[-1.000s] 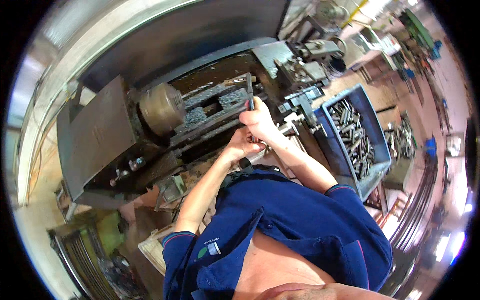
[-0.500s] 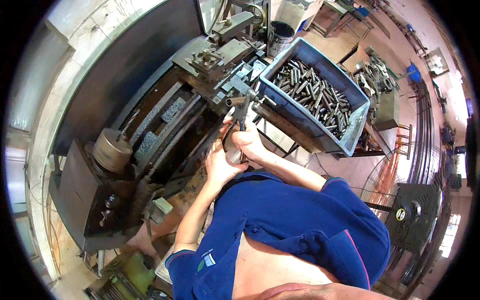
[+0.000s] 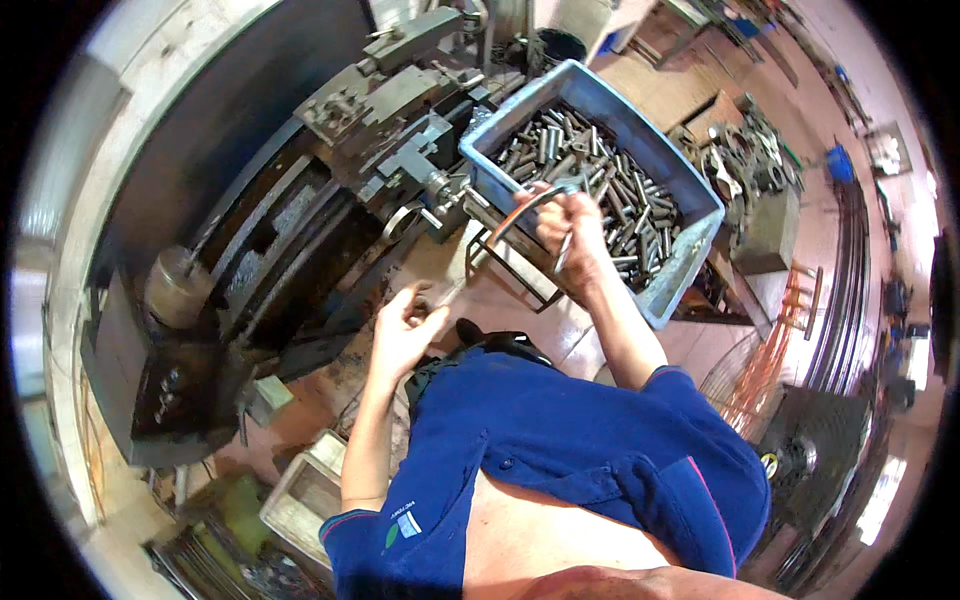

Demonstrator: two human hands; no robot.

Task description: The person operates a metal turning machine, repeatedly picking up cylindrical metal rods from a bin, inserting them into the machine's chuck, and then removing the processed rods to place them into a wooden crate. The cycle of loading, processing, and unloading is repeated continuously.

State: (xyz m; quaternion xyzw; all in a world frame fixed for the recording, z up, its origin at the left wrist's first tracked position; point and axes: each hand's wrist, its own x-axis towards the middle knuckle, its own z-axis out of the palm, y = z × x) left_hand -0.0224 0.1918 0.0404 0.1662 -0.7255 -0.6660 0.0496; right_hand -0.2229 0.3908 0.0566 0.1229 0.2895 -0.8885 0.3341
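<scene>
Fingers: right hand (image 3: 572, 232) clenched around thin metal rod (image 3: 566, 250); left hand (image 3: 403, 330) loosely spread, empty.
Setting: blue crate (image 3: 690, 255) of steel cylinders (image 3: 610, 180), lathe (image 3: 330, 180) alongside.

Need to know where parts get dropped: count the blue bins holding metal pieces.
1. The blue bin sits right of the lathe, under the right hand. Others may be hidden beyond the frame.

We see a reddish-brown floor (image 3: 520, 300) carrying a big lathe (image 3: 300, 200) at left. A metal frame stand (image 3: 505, 270) sits on the floor beside it, holding a blue-grey bin (image 3: 690, 250) full of short metal rods (image 3: 600, 170). A tan box (image 3: 300, 495) lies on the floor at lower left. A pile of metal parts (image 3: 740, 160) lies beyond the bin.
</scene>
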